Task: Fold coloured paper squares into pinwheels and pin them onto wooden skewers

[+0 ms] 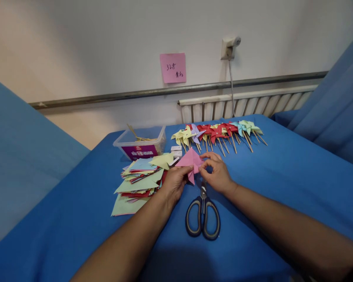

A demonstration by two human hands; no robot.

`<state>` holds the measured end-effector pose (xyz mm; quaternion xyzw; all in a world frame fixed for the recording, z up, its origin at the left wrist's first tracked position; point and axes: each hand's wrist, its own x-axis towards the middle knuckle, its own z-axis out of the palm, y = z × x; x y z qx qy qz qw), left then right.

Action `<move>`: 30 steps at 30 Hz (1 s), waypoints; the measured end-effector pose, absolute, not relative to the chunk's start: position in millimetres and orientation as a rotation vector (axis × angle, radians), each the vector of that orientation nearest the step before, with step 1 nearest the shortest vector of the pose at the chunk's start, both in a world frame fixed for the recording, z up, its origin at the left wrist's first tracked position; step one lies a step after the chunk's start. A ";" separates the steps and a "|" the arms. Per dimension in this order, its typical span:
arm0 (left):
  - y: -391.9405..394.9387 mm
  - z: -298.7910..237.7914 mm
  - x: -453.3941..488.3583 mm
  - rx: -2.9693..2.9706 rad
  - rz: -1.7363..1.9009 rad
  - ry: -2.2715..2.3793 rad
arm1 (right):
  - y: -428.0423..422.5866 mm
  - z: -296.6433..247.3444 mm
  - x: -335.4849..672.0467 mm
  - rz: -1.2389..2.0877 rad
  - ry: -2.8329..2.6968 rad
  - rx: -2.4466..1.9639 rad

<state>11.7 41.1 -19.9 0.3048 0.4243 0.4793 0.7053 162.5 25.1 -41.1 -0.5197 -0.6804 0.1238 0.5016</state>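
Observation:
A pink paper pinwheel (pixel 191 158), with part of its paper folded inward, is held up between both hands. My left hand (pixel 176 181) pinches its lower left side, thumb on top. With fingertips closed on the right edge, my right hand (pixel 217 172) grips the same paper. Just below lie scissors (pixel 204 215) with dark handles, their blade tips hidden under the hands. Left of my left hand is a pile of cut coloured paper (pixel 139 184) in green, yellow, blue and red.
Behind the pile stands a clear plastic box (pixel 141 143) holding thin sticks. Small white boxes (pixel 176 151) sit beside it. Finished pinwheels (pixel 217 133) on sticks lie in a row at the back. Blue cloth (pixel 267 188) covers the table; a radiator (pixel 253 102) is behind.

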 end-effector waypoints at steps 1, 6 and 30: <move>41.2 -20.0 11.9 0.679 1.066 0.942 | 25.6 -41.3 162.6 0.302 -1.637 -1.260; 43.3 -21.8 12.1 0.714 1.049 0.963 | 27.6 -41.8 162.5 0.319 -1.624 -1.271; 41.8 -20.1 15.1 0.728 1.066 0.952 | 20.7 -37.8 160.8 0.216 -1.693 -1.299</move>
